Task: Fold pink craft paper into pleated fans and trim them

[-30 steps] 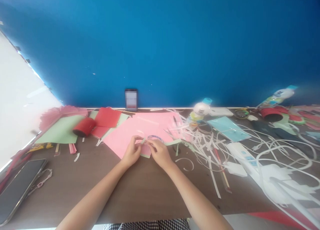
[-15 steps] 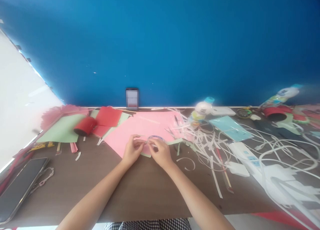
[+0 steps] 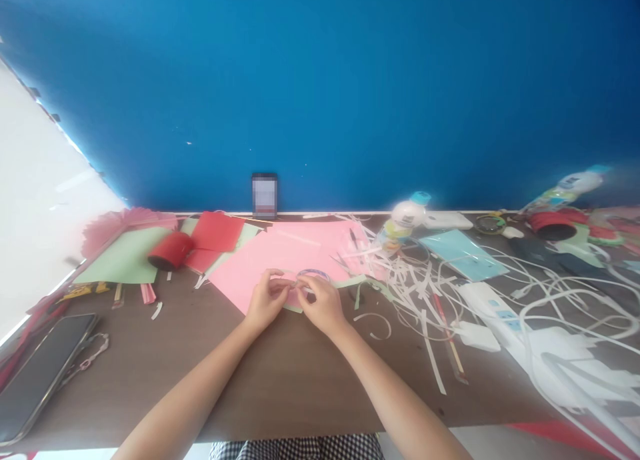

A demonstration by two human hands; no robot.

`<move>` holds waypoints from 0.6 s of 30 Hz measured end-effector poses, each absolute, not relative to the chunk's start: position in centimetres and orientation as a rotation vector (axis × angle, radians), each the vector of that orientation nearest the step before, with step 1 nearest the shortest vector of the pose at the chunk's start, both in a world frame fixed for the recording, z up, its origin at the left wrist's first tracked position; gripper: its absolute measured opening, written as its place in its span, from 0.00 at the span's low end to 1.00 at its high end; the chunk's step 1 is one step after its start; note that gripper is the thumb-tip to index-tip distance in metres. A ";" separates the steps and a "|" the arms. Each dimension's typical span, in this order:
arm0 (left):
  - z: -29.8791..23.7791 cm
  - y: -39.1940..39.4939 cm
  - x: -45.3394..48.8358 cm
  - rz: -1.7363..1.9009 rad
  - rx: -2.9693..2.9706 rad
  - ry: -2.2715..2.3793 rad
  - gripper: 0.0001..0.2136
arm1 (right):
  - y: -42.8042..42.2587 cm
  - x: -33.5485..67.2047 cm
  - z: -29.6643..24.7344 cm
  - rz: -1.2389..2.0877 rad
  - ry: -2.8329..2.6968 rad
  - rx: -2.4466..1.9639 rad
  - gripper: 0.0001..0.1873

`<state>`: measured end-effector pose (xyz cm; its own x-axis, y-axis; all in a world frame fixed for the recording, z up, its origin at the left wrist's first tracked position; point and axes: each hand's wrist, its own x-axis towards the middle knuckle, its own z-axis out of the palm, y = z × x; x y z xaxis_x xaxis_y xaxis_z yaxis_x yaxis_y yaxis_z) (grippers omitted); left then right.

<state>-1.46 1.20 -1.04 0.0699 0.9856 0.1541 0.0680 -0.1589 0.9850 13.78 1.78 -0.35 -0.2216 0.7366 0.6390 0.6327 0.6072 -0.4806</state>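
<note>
My left hand (image 3: 267, 301) and my right hand (image 3: 321, 305) meet over the near edge of a large pink sheet (image 3: 285, 247). Thumb and fingertips are pinched together on both hands, tip to tip. Whatever sits between them is too small and blurred to name. Just behind my right hand lies a ring-shaped thing with a bluish rim (image 3: 314, 272), partly covered by the fingers. A pale green piece of paper (image 3: 294, 307) shows below the fingertips. From beside my right hand a green paper strip (image 3: 357, 283) runs rightward.
White paper strips (image 3: 407, 283) and cables heap up on the right around a white bottle (image 3: 403, 220) and a power strip (image 3: 493, 307). Left are a red roll (image 3: 171, 251), red paper (image 3: 220, 232) and a phone (image 3: 43, 373). Another phone (image 3: 265, 195) leans on the blue wall.
Almost nothing differs. Both hands keep their pinch in the same spot, and the view has shifted very slightly.
</note>
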 end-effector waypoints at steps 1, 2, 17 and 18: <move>-1.1 1.2 -1.5 1.241 1.413 1.128 0.13 | 1.8 13.8 -0.3 0.144 -1.935 -1.093 0.11; -1.1 1.2 -1.5 1.242 1.418 1.121 0.12 | 1.8 13.8 -0.3 0.143 -1.937 -1.098 0.11; -0.8 1.1 -1.4 1.227 1.460 1.105 0.11 | 1.8 13.9 -0.5 0.109 -1.937 -1.119 0.11; -0.8 1.0 -1.4 1.226 1.460 1.100 0.12 | 1.8 13.9 -0.6 0.106 -1.938 -1.121 0.11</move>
